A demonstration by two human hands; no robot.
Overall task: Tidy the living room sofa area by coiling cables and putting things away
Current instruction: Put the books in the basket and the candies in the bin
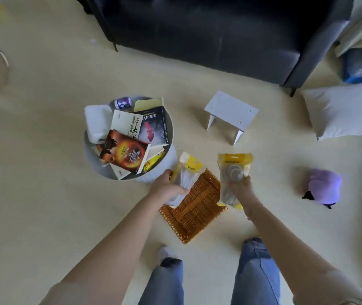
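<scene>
Head view, looking down at the floor (pixel 43 194) in front of the dark sofa (pixel 219 36). Left hand (pixel 166 190) curled round the lower part of a clear, yellow-topped cable packet (pixel 186 172), held above the left edge of the wicker basket (pixel 197 212). Right hand (pixel 241 190) pinching a second cable packet (pixel 233 172) at its middle, coiled white cable visible through the film, held above the basket's right edge; both packets in the air, clear of the floor. Basket resting on the floor just ahead of the feet, apparently with nothing yet inside, though partly hidden by the arms. Round side table (pixel 166 119) just beyond the basket's far left corner, piled with books (pixel 125 153), a white folded cloth (pixel 97 122) and a small purple-and-white cup (pixel 122 103). Small white stool (pixel 230 111) farther out toward the sofa; white pillow (pixel 340 111) and purple plush toy (pixel 324 188) on the floor at right, well apart from the basket. Packets judged light, floppy and slick-skinned, contents soft and not fragile; best taken across the body over the coil, as here, or by the stiffer yellow header, since smooth film may slide under a loose pinch. Likely step in hand: lowering both packets into the basket.
</scene>
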